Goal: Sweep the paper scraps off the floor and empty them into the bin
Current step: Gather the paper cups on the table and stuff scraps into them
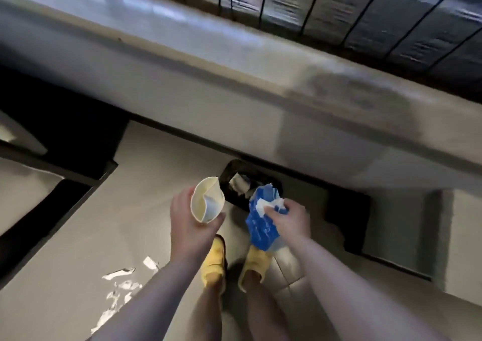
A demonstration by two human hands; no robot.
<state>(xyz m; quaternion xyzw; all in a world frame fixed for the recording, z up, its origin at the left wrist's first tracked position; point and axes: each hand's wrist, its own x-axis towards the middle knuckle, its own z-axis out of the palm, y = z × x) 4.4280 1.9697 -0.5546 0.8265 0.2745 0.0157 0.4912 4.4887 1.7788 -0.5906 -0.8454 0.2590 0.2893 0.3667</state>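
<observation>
1. The left hand [193, 218] grips a white paper cup [207, 200], fingers and thumb curled round it. The cup tips on its side, mouth toward 1 o'clock, w/ a pale bit inside.
2. The right hand [287, 218] clutches a blue wrapper [260, 218] and a white wad of paper [266, 206] together, fingers curled tight round them.
3. The bin [234, 184] is the dark box on the floor at 12 o'clock from the hands, close to the wall. It has white paper in it already.
4. Risk: the bin mouth looks small. If the cup tips more before it's right over the bin, the bit inside can fall on the floor [146, 184] instead.
5. Risk: the blue wrapper is floppy and hangs down past the hand. If the hand lets go too soon, it can flutter and miss the bin, prob. landing by the yellow slippers [216, 260].
6. Risk: both hands are full, so nothing can catch a drop.
7. Risk: lots of white paper scraps [122, 286] lie on the floor at 7 o'clock from the hands, well apart from the bin. A step back w/ a foot can kick or squash them and spread the mess.
8. The view is blurry, so I can't tell how full the bin is. If it's packed, stuff may bounce out.
</observation>
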